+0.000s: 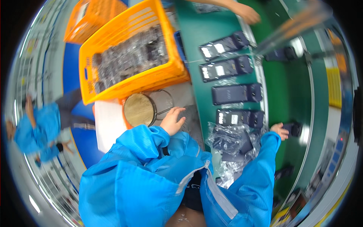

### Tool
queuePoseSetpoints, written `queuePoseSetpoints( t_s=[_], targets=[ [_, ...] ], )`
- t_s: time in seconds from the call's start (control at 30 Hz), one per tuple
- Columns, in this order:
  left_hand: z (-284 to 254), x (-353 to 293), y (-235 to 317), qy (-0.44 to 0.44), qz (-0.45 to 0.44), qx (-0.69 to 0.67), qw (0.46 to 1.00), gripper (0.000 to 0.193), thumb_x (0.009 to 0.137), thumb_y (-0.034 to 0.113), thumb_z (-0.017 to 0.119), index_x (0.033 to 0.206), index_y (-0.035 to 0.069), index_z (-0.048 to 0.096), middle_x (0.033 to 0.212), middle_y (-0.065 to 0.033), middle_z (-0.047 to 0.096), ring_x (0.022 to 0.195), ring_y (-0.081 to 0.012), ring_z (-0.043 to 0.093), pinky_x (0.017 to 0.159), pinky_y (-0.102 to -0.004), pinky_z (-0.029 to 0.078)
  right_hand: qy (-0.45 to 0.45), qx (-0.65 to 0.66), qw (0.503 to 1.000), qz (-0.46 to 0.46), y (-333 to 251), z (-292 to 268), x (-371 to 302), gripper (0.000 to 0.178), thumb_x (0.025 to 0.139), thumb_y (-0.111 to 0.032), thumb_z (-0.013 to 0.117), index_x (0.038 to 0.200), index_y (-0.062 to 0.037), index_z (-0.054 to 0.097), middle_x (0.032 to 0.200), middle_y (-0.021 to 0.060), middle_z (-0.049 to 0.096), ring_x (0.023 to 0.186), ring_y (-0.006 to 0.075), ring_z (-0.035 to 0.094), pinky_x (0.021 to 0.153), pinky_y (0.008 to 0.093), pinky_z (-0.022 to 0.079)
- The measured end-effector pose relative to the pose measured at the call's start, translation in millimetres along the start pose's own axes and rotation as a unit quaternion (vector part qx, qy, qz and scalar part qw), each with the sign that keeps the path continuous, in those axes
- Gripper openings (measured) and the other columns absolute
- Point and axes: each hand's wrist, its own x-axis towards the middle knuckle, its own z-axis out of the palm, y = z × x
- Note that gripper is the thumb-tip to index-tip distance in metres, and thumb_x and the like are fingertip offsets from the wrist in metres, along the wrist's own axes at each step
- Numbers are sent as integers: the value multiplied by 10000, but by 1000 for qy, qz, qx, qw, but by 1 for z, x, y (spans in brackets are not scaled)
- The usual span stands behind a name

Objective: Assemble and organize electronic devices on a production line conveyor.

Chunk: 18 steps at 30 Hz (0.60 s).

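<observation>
My left hand hovers beside a round stool with a yellowish seat, its fingers apart and nothing in them. Stretched across the green conveyor, my right hand has its fingers closed at the near end of a dark handheld device. Between my arms, on the green bench, several similar dark devices lie in a column, some with white labels. Nearest me, crumpled clear plastic bags partly cover more dark pieces.
An orange crate full of plastic-wrapped dark items stands at left, with another orange crate behind. A metal rail separates bench and green conveyor belt. Another person's hand reaches over the far bench; a person in blue is at far left.
</observation>
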Motion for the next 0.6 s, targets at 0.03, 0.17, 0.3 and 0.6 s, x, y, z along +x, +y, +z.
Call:
queuePoseSetpoints(
  t_s=[0.03, 0.17, 0.3, 0.6],
  targets=[
    [2, -1, -1, -6, 20, -9, 1000, 392, 821, 209, 542, 1187, 79, 484, 1246, -211, 418, 1155, -371, 412, 969, -389, 355, 41, -15, 999, 6, 22, 5, 24, 776, 815, -583, 414, 1347, -35, 278, 1367, 285, 238, 1199, 459, 319, 967, 550, 294],
    [-11, -27, -32, 68, -19, -40, 997, 382, 807, 198, 561, 1164, 81, 495, 1234, -209, 427, 1144, -375, 418, 966, -392, 356, -194, -66, 979, 20, 22, -21, 51, 924, 752, -713, 374, 1373, -44, 231, 1395, 277, 187, 1248, 427, 274, 1020, 528, 221],
    [-67, -21, -81, 261, 8, 18, 965, 308, 766, 128, 585, 1066, 73, 540, 1120, -193, 504, 1091, -356, 458, 935, -396, 378, -130, 159, 958, -202, -9, -99, 5, 761, 835, -528, 449, 1370, -28, 243, 1423, 236, 158, 1299, 371, 217, 1063, 428, 185],
    [-193, 187, -212, 241, -148, -74, 957, 304, 778, 209, 579, 1048, 70, 585, 972, -142, 616, 909, -264, 592, 818, -347, 461, -306, 323, 792, -419, -146, -289, -236, 509, 853, -112, 470, 1330, -13, 322, 1432, 198, 179, 1316, 357, 192, 1061, 427, 173]
  ],
)
